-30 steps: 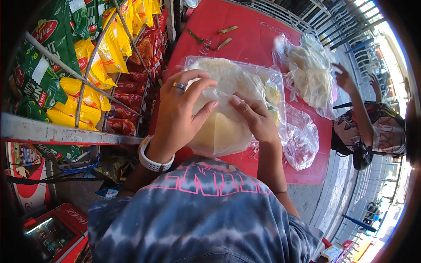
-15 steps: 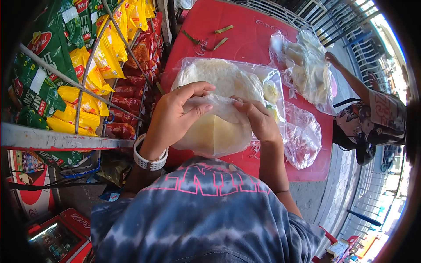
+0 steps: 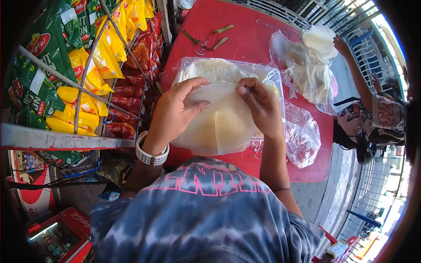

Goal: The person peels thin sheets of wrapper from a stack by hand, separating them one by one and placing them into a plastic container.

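While pinched between both hands | wrapper sheet [image 3: 221, 120] | left hand [image 3: 173, 114] and right hand [image 3: 263, 109] clamp its upper edge

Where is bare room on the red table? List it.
Bare: the red plastic table top between the green leaf strips and clear plastic tray. Crowded: both hands on the round pale wrapper; clear bags fill the right.

Left hand [image 3: 173, 111]: grips the round wrapper [image 3: 219, 122] edge.
Right hand [image 3: 262, 107]: pinches its top.
Table [image 3: 245, 39]: red, beneath the clear bag [image 3: 302, 136].
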{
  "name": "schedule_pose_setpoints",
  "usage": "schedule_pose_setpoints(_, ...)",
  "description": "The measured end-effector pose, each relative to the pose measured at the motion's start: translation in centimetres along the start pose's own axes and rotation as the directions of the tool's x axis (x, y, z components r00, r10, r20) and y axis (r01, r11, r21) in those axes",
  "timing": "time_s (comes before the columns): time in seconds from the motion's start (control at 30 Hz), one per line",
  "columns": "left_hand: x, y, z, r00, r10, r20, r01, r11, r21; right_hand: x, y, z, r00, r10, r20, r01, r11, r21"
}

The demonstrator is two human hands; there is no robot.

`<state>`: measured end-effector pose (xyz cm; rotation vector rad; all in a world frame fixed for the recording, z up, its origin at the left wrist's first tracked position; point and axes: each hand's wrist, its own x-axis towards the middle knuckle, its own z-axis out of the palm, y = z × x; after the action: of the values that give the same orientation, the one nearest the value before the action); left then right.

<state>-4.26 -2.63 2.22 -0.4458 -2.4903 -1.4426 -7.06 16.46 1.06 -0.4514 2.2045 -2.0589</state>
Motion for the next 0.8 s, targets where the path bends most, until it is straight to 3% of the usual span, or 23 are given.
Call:
schedule_pose_setpoints(0.07, -0.6, -0.9, -0.3, 0.997, -0.073, 0.03, 0.071, 0.996, 0.051, 0.7, -0.3, -0.3, 0.995, -0.061, -0.081, 0.054, 0.995, -0.081)
schedule_pose_setpoints(0.17, -1.5, -2.7, -0.6, 0.996, -0.08, -0.033, 0.077, 0.995, -0.064, 1.7, -0.4, -1.0, 0.978, -0.123, -0.171, 0.088, 0.976, -0.197)
schedule_pose_setpoints(0.27, -1.8, -2.4, -1.7, 0.927, -0.358, 0.115, 0.376, 0.873, -0.311, 2.8, 0.1, -1.3, 0.966, -0.184, -0.181, 0.145, 0.966, -0.213)
schedule_pose_setpoints(0.37, -2.1, -2.2, -1.7, 0.883, -0.455, 0.118, 0.449, 0.743, -0.496, 4.0, 0.7, -1.8, 0.97, -0.166, -0.179, 0.115, 0.958, -0.263)
schedule_pose_setpoints(0.47, -2.1, -2.6, -1.3, 0.913, -0.402, 0.071, 0.372, 0.746, -0.552, 5.6, 1.7, -2.2, 0.961, -0.175, -0.213, 0.101, 0.942, -0.32)
schedule_pose_setpoints(0.57, -2.1, -2.8, -0.6, 0.894, -0.446, 0.049, 0.362, 0.652, -0.666, 6.5, 2.8, -2.0, 0.875, -0.434, -0.214, 0.286, 0.822, -0.493)
schedule_pose_setpoints(0.63, -2.0, -2.7, 0.2, 0.898, -0.439, -0.03, 0.317, 0.694, -0.646, 5.4, 2.1, -0.6, 0.818, -0.483, -0.312, 0.251, 0.788, -0.562)
schedule_pose_setpoints(0.67, -2.1, -2.9, 0.7, 0.905, -0.419, -0.075, 0.293, 0.742, -0.604, 4.6, 2.0, 0.1, 0.808, -0.501, -0.31, 0.284, 0.793, -0.539)
schedule_pose_setpoints(0.7, -2.2, -3.0, 1.1, 0.91, -0.396, -0.118, 0.27, 0.786, -0.556, 3.2, 0.9, 1.4, 0.909, -0.286, -0.302, 0.201, 0.937, -0.285)
schedule_pose_setpoints(0.73, -2.1, -2.8, 1.5, 0.91, -0.392, -0.135, 0.274, 0.811, -0.517, 2.6, 1.7, 1.8, 0.979, -0.159, -0.128, 0.152, 0.986, -0.061)
schedule_pose_setpoints(0.77, -2.1, -2.5, 1.9, 0.912, -0.391, -0.12, 0.275, 0.803, -0.529, 1.5, 2.1, 2.6, 0.999, 0.031, 0.006, -0.032, 0.99, 0.137)
schedule_pose_setpoints(0.8, -2.1, -2.2, 2.2, 0.916, -0.388, -0.103, 0.276, 0.795, -0.54, 0.7, 2.3, 3.5, 0.994, 0.086, 0.074, -0.099, 0.974, 0.202)
